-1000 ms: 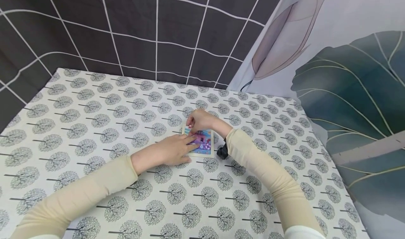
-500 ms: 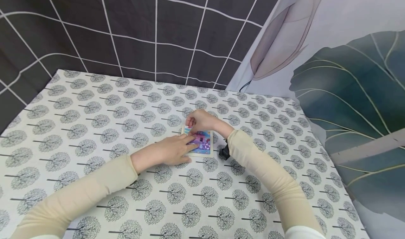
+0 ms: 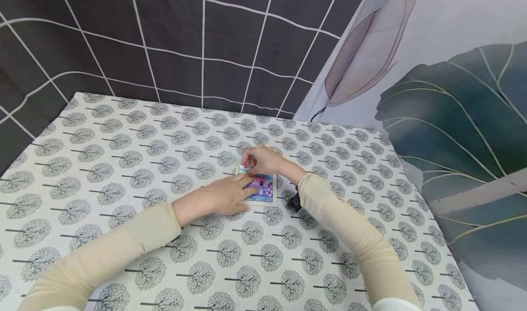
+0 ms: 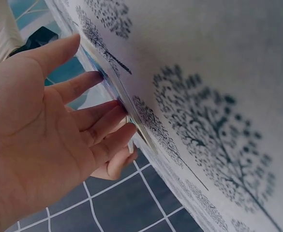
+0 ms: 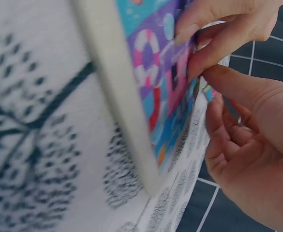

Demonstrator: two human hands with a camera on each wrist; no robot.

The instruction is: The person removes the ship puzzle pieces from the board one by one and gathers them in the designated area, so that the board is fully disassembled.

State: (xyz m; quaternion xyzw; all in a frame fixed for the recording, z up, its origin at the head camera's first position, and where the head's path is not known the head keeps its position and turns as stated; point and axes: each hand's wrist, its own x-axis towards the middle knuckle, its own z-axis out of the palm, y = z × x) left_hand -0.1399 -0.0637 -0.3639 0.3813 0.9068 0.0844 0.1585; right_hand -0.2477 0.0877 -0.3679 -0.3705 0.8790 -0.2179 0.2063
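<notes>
A small square picture puzzle [image 3: 267, 197] lies on the table, purple, pink and blue inside a raised pale border [image 5: 116, 106]. My left hand [image 3: 227, 195] rests on its left part with outstretched fingers; in the left wrist view its fingertips [image 4: 127, 129] reach the board's edge. At the far left corner my right hand [image 3: 265, 160] pinches a small, thin puzzle piece [image 5: 209, 92] between thumb and forefinger. Most of that piece is hidden by the fingers. In the right wrist view, left fingertips press the picture right beside the right thumb [image 5: 233, 84].
A white cloth [image 3: 164, 238] printed with dark trees covers the table. Behind it hangs a black curtain with white grid lines [image 3: 173, 41]. A leaf-patterned curtain [image 3: 449, 119] hangs to the right. A black device [image 3: 294, 203] sits under the right wrist.
The right hand stays at the far left corner, its fingers and wrist shifting only slightly. The left hand keeps its place on the board. The head view tilts a little.
</notes>
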